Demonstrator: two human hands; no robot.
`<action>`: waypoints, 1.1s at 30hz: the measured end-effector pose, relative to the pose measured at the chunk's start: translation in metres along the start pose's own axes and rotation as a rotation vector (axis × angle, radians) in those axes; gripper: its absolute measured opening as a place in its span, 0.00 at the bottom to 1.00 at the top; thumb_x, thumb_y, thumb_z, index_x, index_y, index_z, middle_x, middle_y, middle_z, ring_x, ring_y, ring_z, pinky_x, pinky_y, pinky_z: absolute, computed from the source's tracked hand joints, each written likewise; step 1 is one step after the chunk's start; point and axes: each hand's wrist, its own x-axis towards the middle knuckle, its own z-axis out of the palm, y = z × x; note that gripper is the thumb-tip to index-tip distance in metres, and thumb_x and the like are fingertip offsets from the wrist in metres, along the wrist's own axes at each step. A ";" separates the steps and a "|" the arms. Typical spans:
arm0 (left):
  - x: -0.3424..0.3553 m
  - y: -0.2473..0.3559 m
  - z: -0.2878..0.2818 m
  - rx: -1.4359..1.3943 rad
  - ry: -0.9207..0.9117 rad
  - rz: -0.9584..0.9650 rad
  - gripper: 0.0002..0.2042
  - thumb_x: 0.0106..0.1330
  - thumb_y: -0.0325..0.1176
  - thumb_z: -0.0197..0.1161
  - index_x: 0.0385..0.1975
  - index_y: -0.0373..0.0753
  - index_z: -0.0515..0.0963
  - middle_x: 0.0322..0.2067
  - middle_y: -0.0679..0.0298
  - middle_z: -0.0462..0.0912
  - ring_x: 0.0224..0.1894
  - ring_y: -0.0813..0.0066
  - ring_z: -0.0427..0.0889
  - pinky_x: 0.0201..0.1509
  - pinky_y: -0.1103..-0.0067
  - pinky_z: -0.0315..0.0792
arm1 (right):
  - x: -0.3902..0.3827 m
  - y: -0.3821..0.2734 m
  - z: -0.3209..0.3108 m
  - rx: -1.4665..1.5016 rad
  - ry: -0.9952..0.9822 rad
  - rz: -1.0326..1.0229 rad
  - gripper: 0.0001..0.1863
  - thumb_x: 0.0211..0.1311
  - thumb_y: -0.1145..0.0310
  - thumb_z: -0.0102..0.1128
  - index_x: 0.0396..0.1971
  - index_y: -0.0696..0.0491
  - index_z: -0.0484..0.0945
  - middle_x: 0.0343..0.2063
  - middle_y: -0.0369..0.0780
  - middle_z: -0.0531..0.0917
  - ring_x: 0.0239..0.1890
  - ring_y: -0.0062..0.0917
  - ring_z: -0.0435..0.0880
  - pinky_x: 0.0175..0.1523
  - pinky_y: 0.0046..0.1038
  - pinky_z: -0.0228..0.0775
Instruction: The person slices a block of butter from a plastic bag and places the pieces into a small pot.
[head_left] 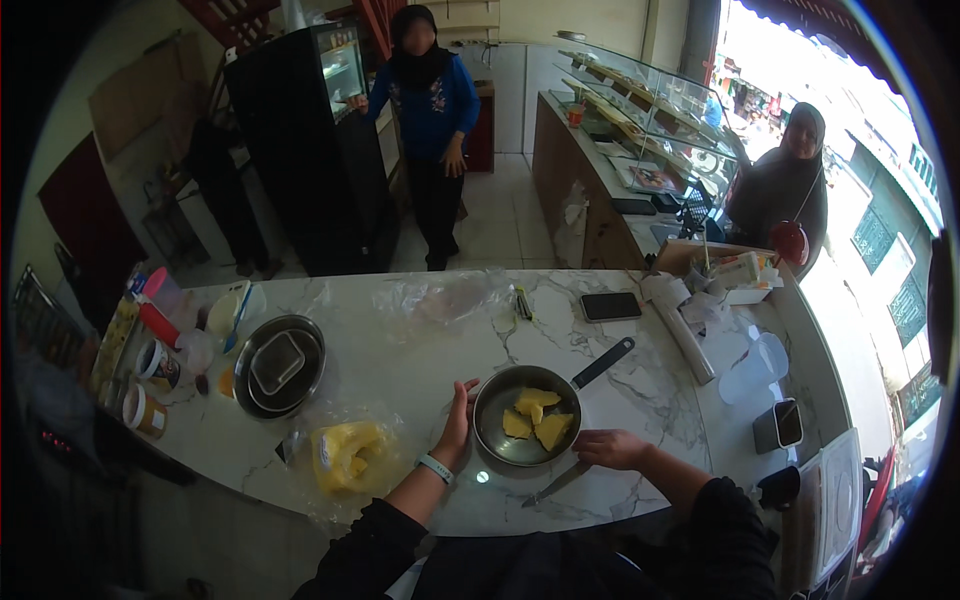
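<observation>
A steel saucepan [490, 440] with a black handle [606, 362] stands on the marble-patterned table in front of me. Several pale yellow chunks [537, 401], perhaps butter or margarine, lie inside it. My left hand [455, 428] is at the pan's left side, its fingers extended along the wall. At the lower right of the pan is my right hand [612, 450], fingers together and bent. They close on the upper end of a knife [552, 486], whose blade slants down-left across the tabletop. Left of my left forearm sits an opened plastic bag with a yellow block [350, 457].
Nested metal bowls [308, 333], tubs [151, 412] and a whisk-like blue utensil [238, 312] crowd the left. A phone [611, 307], plastic roll [682, 332], clear jug [755, 368] and metal container [778, 428] stand right. Two people [425, 95] [785, 190] are beyond the table.
</observation>
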 end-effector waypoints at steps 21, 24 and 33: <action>-0.137 0.120 -0.145 1.054 0.537 0.523 0.11 0.63 0.34 0.66 0.41 0.36 0.77 0.39 0.64 0.79 0.42 0.71 0.78 0.48 0.78 0.71 | 0.158 -0.148 -0.038 0.769 0.020 0.906 0.11 0.62 0.71 0.56 0.44 0.56 0.73 0.40 0.47 0.83 0.37 0.41 0.84 0.40 0.36 0.75; -0.133 0.115 -0.129 1.540 0.407 0.676 0.11 0.58 0.33 0.68 0.38 0.37 0.78 0.41 0.59 0.79 0.46 0.61 0.78 0.51 0.72 0.72 | 0.205 -0.152 -0.031 0.698 0.031 0.727 0.10 0.65 0.68 0.53 0.41 0.57 0.70 0.35 0.51 0.82 0.33 0.44 0.83 0.37 0.39 0.75; -0.098 0.120 -0.156 1.686 0.277 0.482 0.07 0.63 0.36 0.60 0.30 0.40 0.77 0.29 0.60 0.82 0.31 0.57 0.81 0.34 0.68 0.74 | 0.256 -0.154 -0.033 0.131 -0.163 0.669 0.10 0.64 0.67 0.51 0.38 0.58 0.71 0.32 0.45 0.79 0.27 0.41 0.83 0.29 0.40 0.76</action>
